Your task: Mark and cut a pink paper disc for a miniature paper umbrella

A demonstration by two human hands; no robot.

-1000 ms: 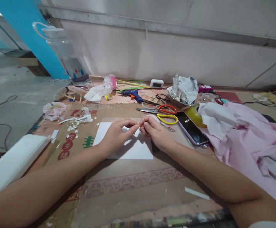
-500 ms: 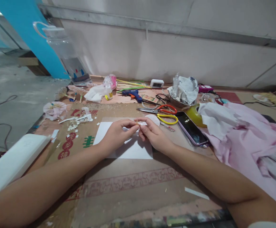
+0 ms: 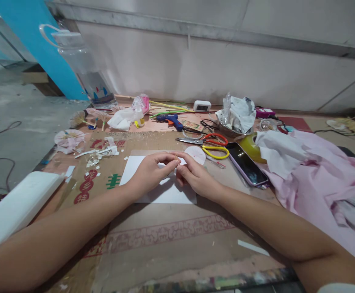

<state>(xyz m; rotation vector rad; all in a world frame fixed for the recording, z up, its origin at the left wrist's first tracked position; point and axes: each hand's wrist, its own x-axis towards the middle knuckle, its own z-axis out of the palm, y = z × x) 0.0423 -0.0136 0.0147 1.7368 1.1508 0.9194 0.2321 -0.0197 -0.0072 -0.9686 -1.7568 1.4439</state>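
My left hand (image 3: 153, 170) and my right hand (image 3: 195, 174) meet above a white sheet of paper (image 3: 162, 197). Between their fingertips is a small, thin, tan piece like a bit of stick (image 3: 176, 156), mostly covered by the fingers. Both hands are closed in a pinch around it. Just behind my right hand lies a white paper disc (image 3: 194, 154) with a small mark at its centre. Scissors (image 3: 216, 151) with one red and one yellow handle rest beyond the disc, blades pointing left.
To the right are a phone (image 3: 248, 167), yellow tape roll (image 3: 250, 147) and pink cloth (image 3: 320, 175). Behind sit a blue glue gun (image 3: 171, 121) and a cloth-filled bowl (image 3: 235, 129). Paper scraps (image 3: 107, 151), a water bottle (image 3: 88, 73) and a white case (image 3: 25, 207) are at left.
Both hands stay at nearly the same spot, with the right fingers shifted slightly around the small piece. More of the paper disc shows behind the right hand.
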